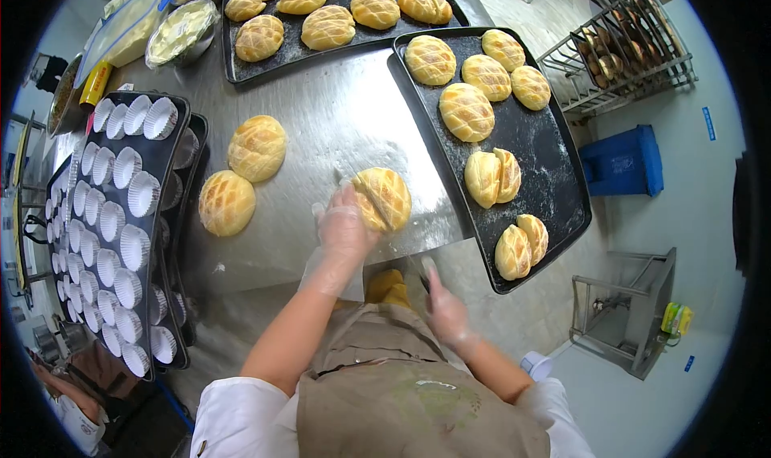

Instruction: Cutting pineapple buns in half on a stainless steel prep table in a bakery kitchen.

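Note:
A round bun with a crosshatched golden top (391, 196) lies on the steel table (325, 126), with a dark slit running across it. My left hand (344, 226), in a clear plastic glove, rests against the bun's left side. Off the table's front edge, my gloved right hand (447, 313) grips a knife by its dark handle (425, 282); the blade is hard to make out. Two uncut buns, one behind (257, 148) and one nearer (227, 203), touch each other to the left. Split buns (493, 178) sit on the black baking tray (566, 175) at the right.
Another black tray of buns (265, 72) spans the back. Stacked muffin trays with white paper cups (143, 194) stand at the left, near a plastic-covered bowl (182, 33). A wire rack (632, 54) and a blue bin (623, 159) are at right. Part of another person (75, 404) shows lower left.

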{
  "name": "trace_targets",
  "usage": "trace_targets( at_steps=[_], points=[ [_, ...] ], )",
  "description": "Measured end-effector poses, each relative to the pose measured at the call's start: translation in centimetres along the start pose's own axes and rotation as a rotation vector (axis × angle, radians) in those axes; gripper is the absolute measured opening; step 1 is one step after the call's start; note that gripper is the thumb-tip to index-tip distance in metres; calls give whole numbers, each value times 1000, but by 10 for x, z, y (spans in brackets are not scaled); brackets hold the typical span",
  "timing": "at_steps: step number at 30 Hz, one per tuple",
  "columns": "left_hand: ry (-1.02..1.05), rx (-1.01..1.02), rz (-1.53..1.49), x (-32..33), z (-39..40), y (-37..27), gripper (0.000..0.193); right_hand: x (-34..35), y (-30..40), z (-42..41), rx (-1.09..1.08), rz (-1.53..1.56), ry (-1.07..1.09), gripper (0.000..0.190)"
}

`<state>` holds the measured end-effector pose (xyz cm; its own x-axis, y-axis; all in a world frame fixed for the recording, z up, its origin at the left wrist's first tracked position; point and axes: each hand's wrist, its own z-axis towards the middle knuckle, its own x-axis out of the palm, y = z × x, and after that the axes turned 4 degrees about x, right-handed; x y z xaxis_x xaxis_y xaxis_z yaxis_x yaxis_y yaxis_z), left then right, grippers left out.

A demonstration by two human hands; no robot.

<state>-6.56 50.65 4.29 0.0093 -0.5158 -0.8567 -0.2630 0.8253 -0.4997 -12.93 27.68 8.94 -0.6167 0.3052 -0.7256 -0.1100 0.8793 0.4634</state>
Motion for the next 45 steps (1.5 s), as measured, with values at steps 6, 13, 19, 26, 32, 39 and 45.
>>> trace_targets(
  at_steps=[6,13,19,26,32,39,45],
  points=[
    [-10,11,45,-3,-1,-4,104,14,-3,-12,85,-60,52,73],
    [47,-26,45,-4,2,-3,97,7,19,43,-69,-17,-47,72],
    [41,-19,53,-3,-1,-1,99,14,-24,-27,87,-53,94,76],
    [87,-49,-20,-13,3,-11,95,20,13,64,-158,0,-122,76],
    [75,-42,33,-10,0,-7,93,24,-29,-22,28,-86,33,77],
    [122,-42,10,-14,1,-14,92,27,-1,55,-143,-34,-117,77],
    [63,-46,51,-10,-1,-6,92,31,-25,18,36,-117,14,78]
  ],
)
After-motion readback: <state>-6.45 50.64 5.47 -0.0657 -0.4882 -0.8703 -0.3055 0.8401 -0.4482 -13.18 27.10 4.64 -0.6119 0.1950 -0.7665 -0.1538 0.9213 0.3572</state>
